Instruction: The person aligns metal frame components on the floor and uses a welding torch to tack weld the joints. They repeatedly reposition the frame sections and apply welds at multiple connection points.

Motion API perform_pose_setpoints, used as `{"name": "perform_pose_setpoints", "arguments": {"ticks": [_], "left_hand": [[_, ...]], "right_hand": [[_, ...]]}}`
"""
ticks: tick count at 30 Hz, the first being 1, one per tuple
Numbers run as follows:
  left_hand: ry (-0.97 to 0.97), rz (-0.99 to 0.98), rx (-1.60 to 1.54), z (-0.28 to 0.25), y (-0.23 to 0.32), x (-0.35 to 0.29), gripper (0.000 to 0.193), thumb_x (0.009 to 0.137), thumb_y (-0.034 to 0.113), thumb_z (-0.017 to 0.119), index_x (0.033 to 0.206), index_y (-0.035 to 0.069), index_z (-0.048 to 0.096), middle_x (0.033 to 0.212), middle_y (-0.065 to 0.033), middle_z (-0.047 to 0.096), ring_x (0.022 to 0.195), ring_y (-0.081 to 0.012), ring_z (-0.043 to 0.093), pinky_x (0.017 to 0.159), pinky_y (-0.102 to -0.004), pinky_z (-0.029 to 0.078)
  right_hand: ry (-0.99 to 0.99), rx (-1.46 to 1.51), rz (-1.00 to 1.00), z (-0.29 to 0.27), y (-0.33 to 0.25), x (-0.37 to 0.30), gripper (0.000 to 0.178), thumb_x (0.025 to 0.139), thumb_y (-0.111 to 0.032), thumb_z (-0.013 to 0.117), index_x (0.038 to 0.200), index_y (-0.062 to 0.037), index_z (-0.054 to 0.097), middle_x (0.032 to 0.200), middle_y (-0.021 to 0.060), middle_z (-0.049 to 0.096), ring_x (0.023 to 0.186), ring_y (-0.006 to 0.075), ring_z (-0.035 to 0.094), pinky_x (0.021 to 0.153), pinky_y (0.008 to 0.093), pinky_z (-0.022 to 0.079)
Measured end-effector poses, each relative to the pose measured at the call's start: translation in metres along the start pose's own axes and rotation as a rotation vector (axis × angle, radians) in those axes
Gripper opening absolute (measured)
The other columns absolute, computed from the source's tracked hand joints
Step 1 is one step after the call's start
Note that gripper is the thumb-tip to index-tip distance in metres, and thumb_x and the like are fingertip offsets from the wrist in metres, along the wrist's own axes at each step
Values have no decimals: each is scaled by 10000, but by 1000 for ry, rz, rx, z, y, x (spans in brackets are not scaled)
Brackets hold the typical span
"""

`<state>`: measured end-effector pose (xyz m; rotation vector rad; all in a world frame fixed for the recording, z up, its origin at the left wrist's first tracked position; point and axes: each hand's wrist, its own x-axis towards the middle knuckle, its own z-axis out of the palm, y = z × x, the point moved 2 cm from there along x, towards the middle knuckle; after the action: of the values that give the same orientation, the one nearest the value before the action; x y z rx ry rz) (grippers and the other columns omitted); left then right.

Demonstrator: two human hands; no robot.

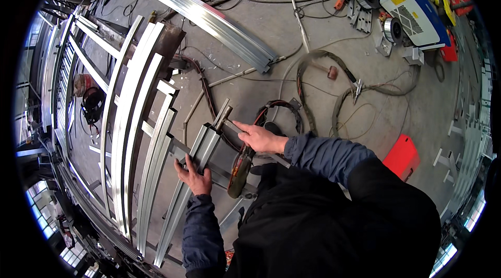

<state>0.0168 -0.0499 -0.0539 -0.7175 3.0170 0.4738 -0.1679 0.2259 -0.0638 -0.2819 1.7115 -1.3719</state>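
My left hand (195,178) lies on a long, shiny metal channel (204,147), its fingers apart and pressed to the surface. To the right of the channel's far end, my right hand (262,139) is closed around what looks like a hammer (224,117), the index finger stretched along its handle. The hammer's head is beside the end of the channel; my hand hides most of the handle. A dark cable bundle (241,173) hangs just below my right hand, beside the channel.
Several long metal profiles (136,90) lie side by side on the left. More profiles (214,27) rest on the floor ahead. Cables (339,116) loop on the right, near a mallet (332,72), a blue and white machine (415,14) and a red panel (401,158).
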Motion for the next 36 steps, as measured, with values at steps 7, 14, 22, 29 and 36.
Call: {"name": "perform_pose_setpoints", "arguments": {"ticks": [7, 14, 22, 29, 36], "left_hand": [[4, 8, 19, 1, 0, 0, 966, 755, 174, 774, 1657, 139, 429, 1727, -293, 208, 1524, -509, 328, 1266, -559, 287], [-8, -14, 13, 1, 0, -1, 968, 765, 185, 775, 1665, 148, 422, 1738, -297, 186, 1542, -513, 308, 1273, -561, 278], [-25, -19, 30, 3, -5, -2, 976, 770, 187, 777, 1676, 164, 412, 1750, -305, 157, 1566, -520, 274, 1275, -553, 282], [26, 126, 46, 5, -9, -4, 906, 798, 129, 742, 1660, 231, 483, 1772, -329, 92, 1584, -536, 237, 1277, -551, 293], [48, 136, 54, 7, -13, -6, 878, 804, 132, 738, 1645, 244, 510, 1772, -332, 100, 1584, -537, 246, 1281, -548, 293]], "right_hand": [[-46, 28, 70, -3, -6, 0, 627, 1116, -257, 519, 1693, -59, 374, 974, 170, 725, 814, 250, 659, 839, 407, 540], [8, -25, 46, -3, -4, -1, 640, 1117, -277, 506, 1693, -43, 356, 982, 203, 720, 882, 322, 674, 889, 426, 534], [-29, 162, 121, -11, -5, 1, 637, 1124, -226, 507, 1713, -62, 328, 707, 41, 580, 635, 162, 548, 659, 369, 506], [111, 256, -7, 0, -3, 26, 653, 1134, -234, 493, 1731, -77, 281, 671, 21, 523, 593, 138, 484, 619, 346, 457], [38, 60, -38, -6, -14, 34, 633, 1101, -251, 536, 1686, -59, 389, 740, 114, 629, 698, 211, 600, 729, 385, 509]]}}
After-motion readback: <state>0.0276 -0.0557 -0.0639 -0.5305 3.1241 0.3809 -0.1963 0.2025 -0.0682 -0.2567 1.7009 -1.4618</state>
